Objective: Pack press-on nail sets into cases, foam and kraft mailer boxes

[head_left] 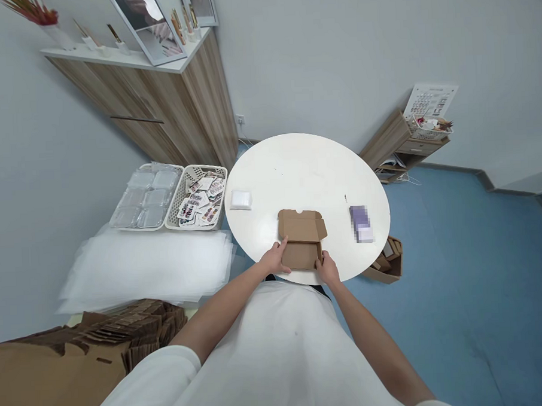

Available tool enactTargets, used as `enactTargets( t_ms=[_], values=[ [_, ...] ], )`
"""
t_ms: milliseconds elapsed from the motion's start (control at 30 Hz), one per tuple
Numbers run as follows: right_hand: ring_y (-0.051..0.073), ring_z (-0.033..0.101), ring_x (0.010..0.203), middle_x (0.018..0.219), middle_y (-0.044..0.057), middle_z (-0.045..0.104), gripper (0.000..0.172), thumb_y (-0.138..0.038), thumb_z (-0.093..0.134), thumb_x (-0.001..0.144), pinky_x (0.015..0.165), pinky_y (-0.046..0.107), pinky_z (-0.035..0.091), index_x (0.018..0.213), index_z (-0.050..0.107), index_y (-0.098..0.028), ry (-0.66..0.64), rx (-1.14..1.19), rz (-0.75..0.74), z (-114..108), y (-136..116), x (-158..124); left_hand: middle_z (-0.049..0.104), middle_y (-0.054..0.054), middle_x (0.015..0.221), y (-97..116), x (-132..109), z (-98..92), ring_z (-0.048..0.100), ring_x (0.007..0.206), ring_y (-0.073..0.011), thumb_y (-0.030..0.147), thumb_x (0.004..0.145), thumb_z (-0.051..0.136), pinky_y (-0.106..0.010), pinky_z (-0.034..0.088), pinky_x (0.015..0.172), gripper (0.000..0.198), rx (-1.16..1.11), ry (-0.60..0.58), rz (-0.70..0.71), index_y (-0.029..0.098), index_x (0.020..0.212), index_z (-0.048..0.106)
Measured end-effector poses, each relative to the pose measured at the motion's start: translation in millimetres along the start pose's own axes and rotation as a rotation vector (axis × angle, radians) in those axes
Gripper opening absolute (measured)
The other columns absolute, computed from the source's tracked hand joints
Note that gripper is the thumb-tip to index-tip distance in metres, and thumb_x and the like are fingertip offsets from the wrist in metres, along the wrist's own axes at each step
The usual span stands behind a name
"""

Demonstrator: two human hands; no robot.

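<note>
A brown cardboard box [302, 255] lies open near the front edge of the round white table [305, 165], its lid raised away from me. My left hand [276, 257] grips its left side, thumb at the upper left corner. At the right wall of the box, my right hand [327, 267] is closed on the cardboard, with the thumb inside. The inside of the box looks bare. A stack of small clear packets [241, 199] sits on the table's left part, and a purple and white item [362, 224], blurred, lies on the right part.
Left of the table are a basket of printed cards [201, 200], a basket of clear cases [147, 196], translucent sheets [148, 265] and stacked flat cardboard [49, 374]. A carton of brown boxes [386, 267] stands at the lower right. Cabinets [204, 104] line the wall.
</note>
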State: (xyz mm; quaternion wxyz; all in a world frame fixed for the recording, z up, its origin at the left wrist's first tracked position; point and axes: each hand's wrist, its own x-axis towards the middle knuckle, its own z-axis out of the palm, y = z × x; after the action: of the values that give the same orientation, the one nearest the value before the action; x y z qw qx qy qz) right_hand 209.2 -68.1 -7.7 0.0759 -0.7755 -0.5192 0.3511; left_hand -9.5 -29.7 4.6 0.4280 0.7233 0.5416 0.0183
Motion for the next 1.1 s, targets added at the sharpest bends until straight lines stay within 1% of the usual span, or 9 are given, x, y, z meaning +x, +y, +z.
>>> enactTargets(
  t_ms=[133,300,467,567,700,833,933,1033,1100],
  values=[
    [0.019,0.056,0.083,0.094,0.006,0.060,0.028,-0.029,0.039,0.079,0.066,0.026,0.039,0.104,0.046,-0.019,0.010,0.063,-0.026,0.4,3.4,-0.5,0.043,-0.008,0.108,-3.6,-3.7,4.2,0.054,0.095,-0.0272,0.041,0.055,0.070,-0.034,0.041,0.078,0.109,-0.017,0.009,0.023,0.028,0.139,0.001],
    [0.019,0.056,0.085,0.097,0.007,0.060,0.038,-0.037,0.040,0.078,0.069,0.028,0.041,0.109,0.046,-0.017,-0.007,0.135,-0.050,-1.7,7.3,-1.3,0.042,-0.008,0.111,-4.5,-10.4,9.8,0.054,0.093,-0.0261,0.042,0.061,0.066,-0.033,0.041,0.076,0.103,-0.069,0.037,0.031,0.030,0.138,0.000],
    [0.019,0.057,0.077,0.088,0.006,0.060,0.051,-0.046,0.043,0.075,0.068,0.030,0.044,0.116,0.044,-0.016,-0.043,0.191,-0.076,-3.5,12.8,-1.6,0.042,-0.012,0.119,-5.2,-17.3,18.7,0.050,0.103,-0.0285,0.042,0.061,0.067,-0.036,0.041,0.079,0.105,-0.179,0.141,0.001,0.026,0.139,-0.003],
    [0.018,0.057,0.076,0.092,0.007,0.059,0.059,-0.048,0.045,0.074,0.068,0.030,0.046,0.123,0.038,-0.016,-0.087,0.264,-0.070,-4.3,15.1,-1.5,0.040,-0.015,0.124,-5.7,-20.7,25.5,0.043,0.111,-0.0302,0.045,0.061,0.067,-0.040,0.040,0.085,0.103,-0.278,0.226,0.017,0.023,0.139,0.004],
    [0.017,0.059,0.079,0.107,0.009,0.054,0.066,-0.050,0.048,0.073,0.070,0.029,0.048,0.127,0.033,-0.017,-0.119,0.350,-0.046,-9.8,13.3,-2.6,0.045,-0.015,0.121,-1.6,-21.6,31.3,0.044,0.111,-0.0291,0.044,0.061,0.068,-0.042,0.040,0.086,0.094,-0.420,0.294,0.043,0.020,0.136,0.018],
    [0.014,0.060,0.069,0.119,0.011,0.048,0.069,-0.052,0.047,0.074,0.069,0.029,0.050,0.131,0.026,-0.019,-0.169,0.413,-0.035,-22.0,8.7,-5.0,0.046,-0.014,0.121,9.8,-17.2,29.8,0.047,0.107,-0.0259,0.040,0.061,0.069,-0.039,0.042,0.087,0.085,-0.503,0.304,-0.023,0.020,0.133,0.026],
    [0.014,0.062,0.067,0.126,0.012,0.042,0.070,-0.052,0.046,0.074,0.070,0.030,0.051,0.132,0.024,-0.021,-0.202,0.489,-0.018,-32.2,7.3,-3.6,0.045,-0.013,0.121,18.5,-12.4,27.0,0.048,0.106,-0.0252,0.039,0.061,0.069,-0.039,0.041,0.088,0.082,-0.499,0.310,-0.109,0.019,0.131,0.030],
    [0.015,0.062,0.066,0.126,0.012,0.043,0.067,-0.051,0.048,0.074,0.069,0.032,0.052,0.131,0.027,-0.023,-0.213,0.541,0.011,-40.7,8.3,1.2,0.044,-0.016,0.122,23.7,-8.2,27.1,0.046,0.108,-0.0260,0.040,0.063,0.067,-0.039,0.041,0.088,0.080,-0.467,0.337,-0.232,0.015,0.130,0.031],
    [0.015,0.062,0.067,0.124,0.011,0.045,0.062,-0.051,0.049,0.074,0.067,0.032,0.052,0.128,0.032,-0.024,-0.248,0.599,0.025,-45.3,9.2,4.8,0.047,-0.016,0.120,25.4,-5.3,29.0,0.048,0.106,-0.0249,0.040,0.065,0.065,-0.036,0.043,0.085,0.076,-0.484,0.326,-0.264,0.013,0.128,0.033]
  ],
)
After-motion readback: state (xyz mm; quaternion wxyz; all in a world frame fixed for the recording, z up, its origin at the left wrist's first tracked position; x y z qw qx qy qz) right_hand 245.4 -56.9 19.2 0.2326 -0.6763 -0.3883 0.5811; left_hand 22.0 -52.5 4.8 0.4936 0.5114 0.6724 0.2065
